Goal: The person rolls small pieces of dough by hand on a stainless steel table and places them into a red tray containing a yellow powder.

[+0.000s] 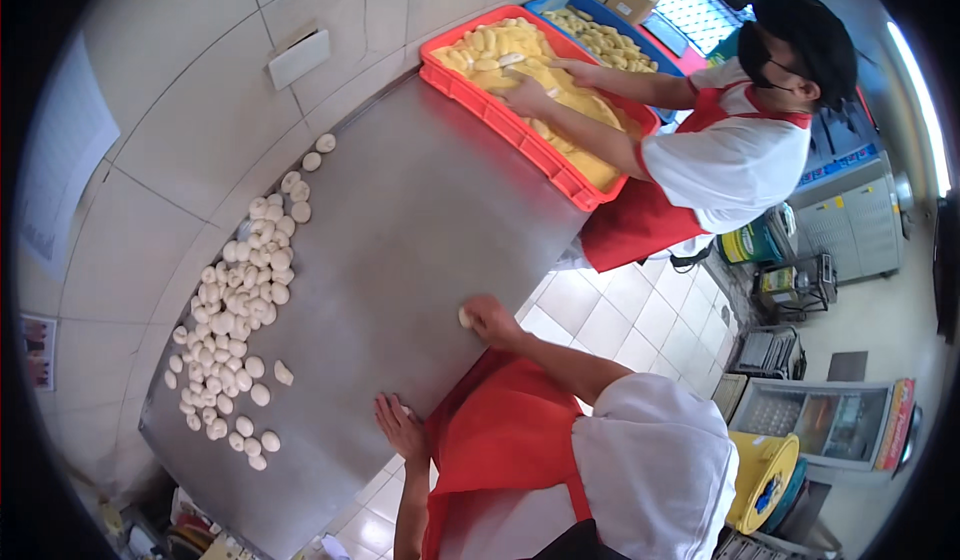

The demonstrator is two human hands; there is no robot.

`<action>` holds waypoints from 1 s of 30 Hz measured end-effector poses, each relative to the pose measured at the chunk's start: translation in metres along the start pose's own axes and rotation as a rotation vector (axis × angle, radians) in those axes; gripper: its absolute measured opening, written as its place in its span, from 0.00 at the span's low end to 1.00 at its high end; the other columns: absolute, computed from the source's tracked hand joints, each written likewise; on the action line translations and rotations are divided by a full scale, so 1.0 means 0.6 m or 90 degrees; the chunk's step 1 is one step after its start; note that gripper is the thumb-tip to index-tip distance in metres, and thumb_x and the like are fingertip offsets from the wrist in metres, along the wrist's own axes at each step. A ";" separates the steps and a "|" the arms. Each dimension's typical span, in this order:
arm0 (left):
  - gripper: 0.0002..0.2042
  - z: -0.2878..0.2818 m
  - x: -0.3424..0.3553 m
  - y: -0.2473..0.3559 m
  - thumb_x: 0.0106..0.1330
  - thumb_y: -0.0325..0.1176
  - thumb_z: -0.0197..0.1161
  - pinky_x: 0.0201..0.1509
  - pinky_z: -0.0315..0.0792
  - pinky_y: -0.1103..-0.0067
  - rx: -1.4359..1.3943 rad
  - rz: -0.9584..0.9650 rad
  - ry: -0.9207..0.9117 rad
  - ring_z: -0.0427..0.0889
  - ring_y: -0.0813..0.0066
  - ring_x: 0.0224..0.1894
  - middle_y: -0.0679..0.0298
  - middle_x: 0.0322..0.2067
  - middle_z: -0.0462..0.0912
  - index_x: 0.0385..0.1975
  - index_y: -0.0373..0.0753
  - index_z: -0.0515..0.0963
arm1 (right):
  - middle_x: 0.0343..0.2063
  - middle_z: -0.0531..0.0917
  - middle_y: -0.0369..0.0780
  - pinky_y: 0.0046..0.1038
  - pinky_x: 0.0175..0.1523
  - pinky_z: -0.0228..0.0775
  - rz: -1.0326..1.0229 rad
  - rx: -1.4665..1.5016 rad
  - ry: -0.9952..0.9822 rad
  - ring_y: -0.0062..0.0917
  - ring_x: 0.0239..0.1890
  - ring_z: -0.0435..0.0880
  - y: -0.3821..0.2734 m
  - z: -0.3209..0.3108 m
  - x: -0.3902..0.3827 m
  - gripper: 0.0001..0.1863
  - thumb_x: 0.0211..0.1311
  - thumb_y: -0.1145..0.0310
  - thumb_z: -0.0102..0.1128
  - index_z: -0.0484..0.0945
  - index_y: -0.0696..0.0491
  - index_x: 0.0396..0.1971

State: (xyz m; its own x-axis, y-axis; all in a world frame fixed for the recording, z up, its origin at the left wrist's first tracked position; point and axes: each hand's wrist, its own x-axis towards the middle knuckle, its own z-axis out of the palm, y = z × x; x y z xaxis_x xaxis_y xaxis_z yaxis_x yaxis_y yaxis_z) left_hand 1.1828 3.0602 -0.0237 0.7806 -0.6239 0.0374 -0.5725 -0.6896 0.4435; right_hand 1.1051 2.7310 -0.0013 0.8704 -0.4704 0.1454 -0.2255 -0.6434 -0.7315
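My left hand (401, 427) lies on the steel table (400, 230) near its edge, fingers stretched out. A pale spot shows by its thumb side; I cannot tell what it is. Farther right along the same edge, my right hand (493, 322) is closed on a small dough piece (465, 318), which peeks out beside the fingers against the tabletop. Toward the wall, a long heap of round white dough balls (235, 295) covers the left side of the table. One oblong dough piece (284, 373) lies slightly apart from the heap.
At the table's far end sits a red crate (515, 125) of yellow crumbs and dough pieces. A co-worker's hands (530, 95) are in it. Behind it a blue crate (590, 12) holds more coated pieces. A tiled wall (200, 120) borders the table. A yellow bucket (765, 470) stands right.
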 end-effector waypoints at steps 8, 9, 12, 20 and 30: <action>0.35 -0.016 0.164 0.022 0.69 0.50 0.55 0.73 0.43 0.44 0.129 -0.032 -0.043 0.46 0.34 0.74 0.39 0.73 0.48 0.72 0.38 0.57 | 0.74 0.51 0.51 0.55 0.75 0.40 0.043 -0.365 -0.242 0.46 0.75 0.50 -0.098 0.069 0.097 0.42 0.67 0.40 0.49 0.56 0.51 0.72; 0.39 -0.023 0.195 0.022 0.67 0.55 0.56 0.73 0.42 0.43 0.159 -0.046 -0.072 0.45 0.33 0.74 0.39 0.73 0.48 0.72 0.39 0.55 | 0.75 0.49 0.52 0.58 0.75 0.37 0.082 -0.380 -0.268 0.46 0.77 0.46 -0.107 0.082 0.146 0.46 0.65 0.35 0.47 0.52 0.52 0.74; 0.43 -0.030 0.312 0.027 0.65 0.61 0.55 0.73 0.39 0.43 0.202 -0.048 -0.087 0.43 0.34 0.75 0.39 0.73 0.47 0.74 0.40 0.53 | 0.74 0.51 0.53 0.64 0.72 0.35 0.037 -0.333 -0.173 0.47 0.76 0.48 -0.102 0.120 0.274 0.45 0.65 0.34 0.47 0.57 0.51 0.72; 0.43 -0.003 0.527 -0.003 0.69 0.65 0.46 0.76 0.38 0.51 0.133 -0.172 0.003 0.40 0.46 0.78 0.46 0.75 0.45 0.75 0.40 0.49 | 0.71 0.58 0.53 0.58 0.72 0.45 -0.010 -0.259 -0.043 0.47 0.73 0.55 -0.109 0.174 0.477 0.37 0.68 0.38 0.45 0.66 0.50 0.67; 0.28 0.015 0.217 -0.001 0.61 0.44 0.67 0.65 0.63 0.59 -0.100 -0.013 0.137 0.70 0.49 0.62 0.49 0.59 0.74 0.58 0.35 0.74 | 0.58 0.77 0.43 0.44 0.61 0.66 0.019 -0.167 -0.092 0.41 0.60 0.74 -0.056 0.099 0.187 0.24 0.60 0.53 0.63 0.79 0.49 0.53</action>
State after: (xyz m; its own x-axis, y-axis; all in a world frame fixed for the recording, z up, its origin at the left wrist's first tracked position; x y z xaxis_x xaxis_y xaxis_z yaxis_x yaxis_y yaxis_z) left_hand 1.2827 2.9761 -0.0270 0.8367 -0.5062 0.2088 -0.5230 -0.6258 0.5786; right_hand 1.2366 2.7358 0.0000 0.9107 -0.4128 0.0158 -0.3415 -0.7737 -0.5336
